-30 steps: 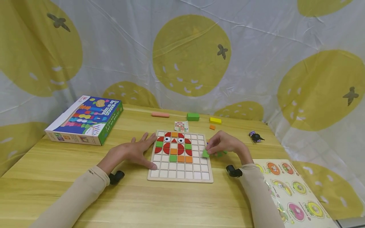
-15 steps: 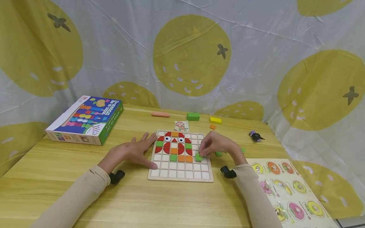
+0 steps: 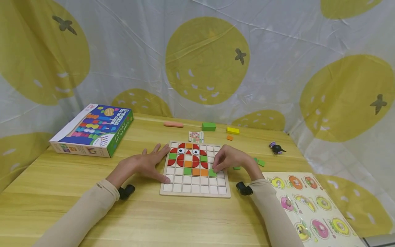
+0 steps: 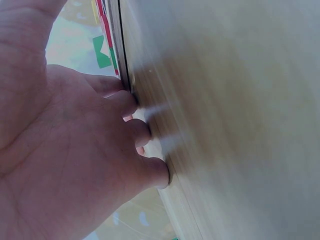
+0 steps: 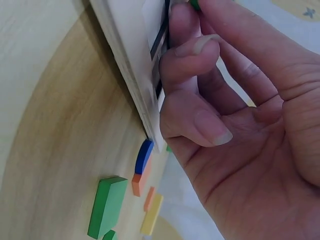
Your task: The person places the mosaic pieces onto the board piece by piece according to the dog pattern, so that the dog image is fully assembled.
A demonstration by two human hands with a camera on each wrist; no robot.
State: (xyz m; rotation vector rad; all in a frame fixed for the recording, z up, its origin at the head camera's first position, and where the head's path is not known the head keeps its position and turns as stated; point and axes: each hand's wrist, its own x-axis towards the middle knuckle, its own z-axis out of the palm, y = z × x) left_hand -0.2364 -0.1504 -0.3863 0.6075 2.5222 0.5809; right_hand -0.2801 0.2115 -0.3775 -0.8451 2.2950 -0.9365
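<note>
A wooden grid board [image 3: 197, 196] holds a figure of red, green and orange pieces with two round eyes. My right hand [image 3: 229, 159] pinches a green square tile [image 3: 212, 173] at the cell right of two orange tiles [image 3: 200, 172]. In the right wrist view a sliver of the green tile [image 5: 194, 4] shows between thumb and forefinger, the other fingers curled. My left hand [image 3: 145, 165] spreads along the board's left side, thumb at the lower left cells and forefinger at the upper edge. Its fingertips rest on the table in the left wrist view.
A picture card [image 3: 196, 136] lies behind the board. Farther back are a pink stick [image 3: 173, 124], a green block [image 3: 208, 127] and a yellow block [image 3: 232, 130]. Loose green tiles [image 3: 261, 163] lie to the right, near a fruit puzzle board [image 3: 308, 192]. A toy box [image 3: 92, 130] stands left.
My right hand has carried the green tile leftward from beyond the board's right edge and lowered it into the cell beside the orange tiles. The left hand has stayed still.
</note>
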